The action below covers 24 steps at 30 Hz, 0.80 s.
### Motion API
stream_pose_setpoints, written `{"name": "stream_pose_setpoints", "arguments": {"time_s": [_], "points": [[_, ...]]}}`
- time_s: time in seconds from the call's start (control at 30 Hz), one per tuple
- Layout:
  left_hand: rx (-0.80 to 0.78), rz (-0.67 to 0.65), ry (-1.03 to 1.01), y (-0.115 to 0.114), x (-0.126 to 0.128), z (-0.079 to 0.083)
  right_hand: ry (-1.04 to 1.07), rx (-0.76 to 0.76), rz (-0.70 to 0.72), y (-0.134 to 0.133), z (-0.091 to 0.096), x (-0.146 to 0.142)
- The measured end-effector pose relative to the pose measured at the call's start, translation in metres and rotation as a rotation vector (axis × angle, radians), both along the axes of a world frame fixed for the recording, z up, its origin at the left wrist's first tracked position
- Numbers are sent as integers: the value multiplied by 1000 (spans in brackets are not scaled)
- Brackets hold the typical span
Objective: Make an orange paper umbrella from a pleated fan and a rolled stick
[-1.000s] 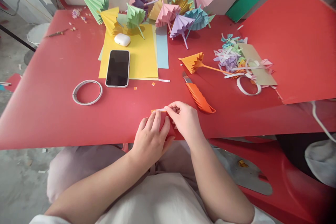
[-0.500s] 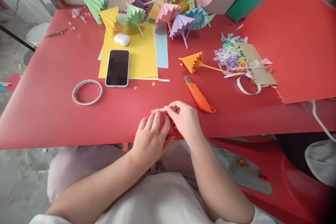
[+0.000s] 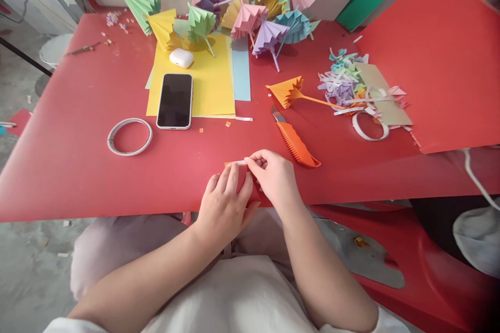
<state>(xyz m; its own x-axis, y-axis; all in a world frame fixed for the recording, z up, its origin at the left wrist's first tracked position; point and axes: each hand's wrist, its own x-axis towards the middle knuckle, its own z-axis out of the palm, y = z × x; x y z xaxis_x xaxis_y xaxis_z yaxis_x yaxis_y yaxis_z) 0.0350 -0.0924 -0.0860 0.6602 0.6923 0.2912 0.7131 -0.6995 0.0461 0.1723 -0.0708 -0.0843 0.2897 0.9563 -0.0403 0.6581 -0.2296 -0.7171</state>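
Observation:
A small orange paper strip with a white strip of tape [image 3: 241, 163] along it lies near the front edge of the red table. My left hand [image 3: 222, 203] rests palm down with its fingers stretched out, the fingertips pressing on the strip's near side. Thumb and forefinger of my right hand [image 3: 275, 177] pinch the right end of the white strip; its very tip is hidden by them. Beyond my right hand lies an orange utility knife [image 3: 296, 143], blade out. An orange folded paper umbrella [image 3: 287, 92] lies farther back.
A phone [image 3: 175, 101] and a white earbud case [image 3: 181, 58] sit on yellow paper [image 3: 214, 83]. Tape rolls lie left [image 3: 130, 137] and right [image 3: 370, 126], the latter by paper scraps [image 3: 344, 80]. Several paper umbrellas [image 3: 250, 18] stand along the wall. A red board [image 3: 441, 73] is at right.

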Motion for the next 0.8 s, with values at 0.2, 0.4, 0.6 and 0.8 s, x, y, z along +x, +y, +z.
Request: {"name": "stream_pose_setpoints", "arguments": {"time_s": [0.2, 0.4, 0.6, 0.8], "points": [[-14, -2, 0, 0, 0, 1, -5, -3, -1, 0, 1, -1], [-13, 2, -3, 0, 1, 1, -18, 1, 0, 0, 0, 0], [-8, 2, -4, 0, 0, 0, -70, 6, -17, 0, 0, -1], [-23, 4, 6, 0, 0, 1, -88, 5, -9, 0, 1, -2]]}}
